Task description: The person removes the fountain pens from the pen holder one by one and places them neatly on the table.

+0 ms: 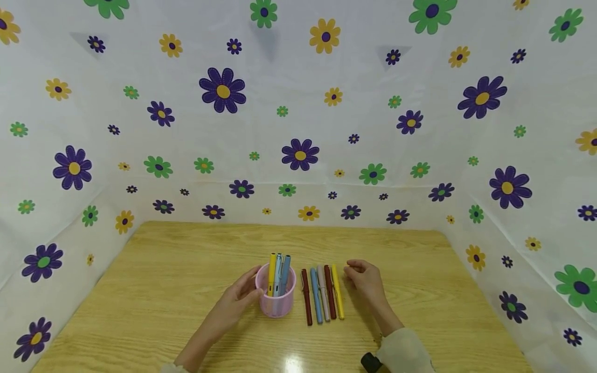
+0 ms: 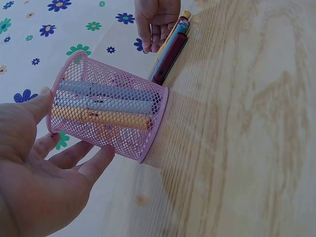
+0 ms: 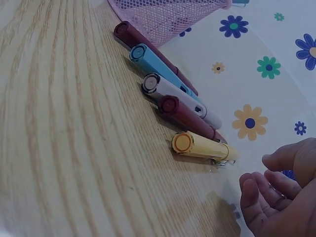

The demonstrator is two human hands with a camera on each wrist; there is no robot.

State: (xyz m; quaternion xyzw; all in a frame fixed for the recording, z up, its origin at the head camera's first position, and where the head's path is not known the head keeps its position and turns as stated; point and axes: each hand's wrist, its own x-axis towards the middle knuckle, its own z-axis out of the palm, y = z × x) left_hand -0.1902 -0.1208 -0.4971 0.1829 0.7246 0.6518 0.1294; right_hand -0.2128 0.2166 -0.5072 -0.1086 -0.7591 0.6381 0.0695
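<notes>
A pink mesh pen cup (image 1: 276, 309) stands upright on the table, holding a yellow pen (image 1: 271, 274), a pale blue pen (image 1: 278, 274) and a blue pen (image 1: 286, 274). My left hand (image 1: 228, 306) holds the cup from its left side, thumb at the rim and fingers along the mesh. Right of the cup lie several capped pens side by side: dark red (image 1: 306, 298), blue (image 1: 316, 296), pale grey (image 1: 323, 292), another dark red (image 3: 185, 116) and yellow (image 3: 200, 145). Just beyond the yellow one, my right hand (image 1: 367, 282) has loosely bent fingers with nothing in them.
The wooden table (image 1: 186, 254) is enclosed at the back and both sides by white cloth (image 1: 298, 62) printed with flowers. A black device (image 1: 371, 362) shows by the right sleeve (image 1: 406, 352) at the front.
</notes>
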